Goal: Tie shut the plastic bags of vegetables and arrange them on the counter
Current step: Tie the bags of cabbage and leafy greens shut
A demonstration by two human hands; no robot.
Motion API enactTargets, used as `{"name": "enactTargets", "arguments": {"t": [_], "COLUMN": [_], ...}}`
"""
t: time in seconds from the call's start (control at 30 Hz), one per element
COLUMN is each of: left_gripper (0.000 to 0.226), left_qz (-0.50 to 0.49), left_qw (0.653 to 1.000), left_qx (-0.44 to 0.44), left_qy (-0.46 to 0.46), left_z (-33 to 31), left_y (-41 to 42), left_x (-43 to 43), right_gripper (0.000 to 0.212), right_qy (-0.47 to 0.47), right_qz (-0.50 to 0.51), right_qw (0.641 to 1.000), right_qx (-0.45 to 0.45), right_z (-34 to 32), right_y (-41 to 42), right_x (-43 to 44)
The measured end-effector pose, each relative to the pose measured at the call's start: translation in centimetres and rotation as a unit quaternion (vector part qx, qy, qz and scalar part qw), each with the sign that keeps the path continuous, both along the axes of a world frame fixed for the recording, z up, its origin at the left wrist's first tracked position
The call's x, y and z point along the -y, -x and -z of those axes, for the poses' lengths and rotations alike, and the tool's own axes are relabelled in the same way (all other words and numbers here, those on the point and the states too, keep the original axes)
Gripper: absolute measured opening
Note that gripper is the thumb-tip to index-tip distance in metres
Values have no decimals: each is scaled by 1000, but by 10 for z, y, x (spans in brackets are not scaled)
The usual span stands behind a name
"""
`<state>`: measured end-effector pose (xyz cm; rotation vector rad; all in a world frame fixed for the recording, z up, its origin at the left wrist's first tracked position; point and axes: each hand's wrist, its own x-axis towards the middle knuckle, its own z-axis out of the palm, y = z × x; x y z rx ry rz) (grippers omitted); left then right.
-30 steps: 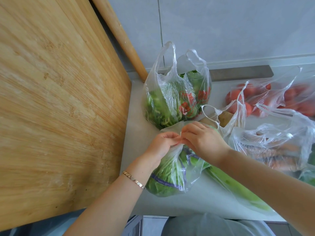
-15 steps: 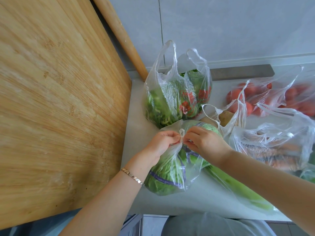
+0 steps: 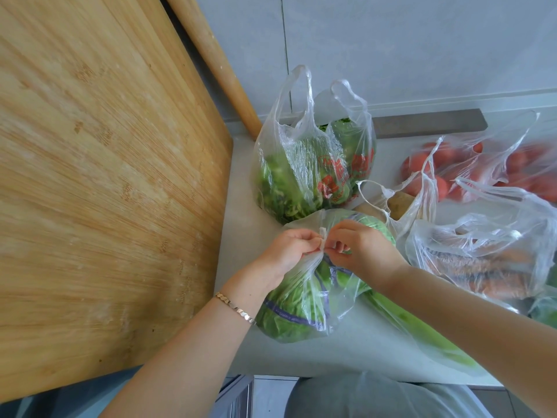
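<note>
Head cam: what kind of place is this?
Most likely a home kitchen: a white counter against a tiled wall, a big wooden cutting board with a rolling pin behind it, plus a lettuce bag, a tomato bag and a carrot bag.

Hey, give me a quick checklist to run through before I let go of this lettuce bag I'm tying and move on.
1. Grip: left hand and right hand each pinch the lettuce bag at its neck: ok.
2. Twisted handles knotted tight: cannot tell.
3. Lettuce bag fully on the counter, short of the front edge: ok.
4. Greens bag with red print tied: not ok, handles stand loose.
5. Carrot bag tied: not ok, mouth open.
</note>
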<state>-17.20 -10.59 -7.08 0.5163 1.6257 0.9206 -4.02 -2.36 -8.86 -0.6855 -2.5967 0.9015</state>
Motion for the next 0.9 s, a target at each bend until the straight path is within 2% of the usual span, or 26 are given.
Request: {"name": "enactTargets", "arguments": {"t": [0.1, 0.17, 0.23, 0.3, 0.37, 0.43, 0.5, 0.57, 0.6, 0.73, 0.83, 0.9], "left_gripper": [28, 25, 18, 16, 17, 16, 17, 19, 17, 24, 44, 54], "left_qz": [3, 9, 22, 37, 61, 91, 110, 90, 60, -112, -144, -123], "left_qw": [999, 987, 959, 936, 926, 933, 948, 952, 948, 902, 843, 832], "left_qx": [-49, -161, -284, -349, -370, -344, -292, -288, -311, -406, -503, -535], "left_qy": [0, 4, 10, 19, 34, 49, 64, 44, 21, -93, -124, -83], "left_z": [-2, -2, 2, 7, 12, 12, 6, -2, -6, -26, -40, -43], "left_y": [-3, 0, 6, 7, 5, 6, 13, 24, 29, 47, 50, 49], "left_x": [-1, -1, -1, 0, 1, -1, -3, -10, -16, -58, -97, -116], "right_gripper": [3, 3, 3, 16, 20, 10, 8, 3, 8, 39, 61, 63], "right_qy": [6, -40, -96, -141, -146, -128, -43, 47, 79, 49, 51, 53], "right_qz": [26, 5, -32, -54, -75, -88, -91, -68, -47, 126, 202, 198], "right_qw": [999, 999, 995, 988, 986, 987, 992, 990, 989, 991, 978, 977], "right_qx": [41, 20, 9, 10, 20, 47, 79, 115, 114, 18, 25, 66], "right_z": [0, -3, -3, 0, 5, 6, 1, -15, -24, -58, -75, -79], "right_y": [1, 3, 3, 2, -1, -5, -7, -5, -2, 25, 49, 63], "right_x": [-2, 0, 6, 7, 7, 6, 3, -9, -18, -80, -125, -143]}}
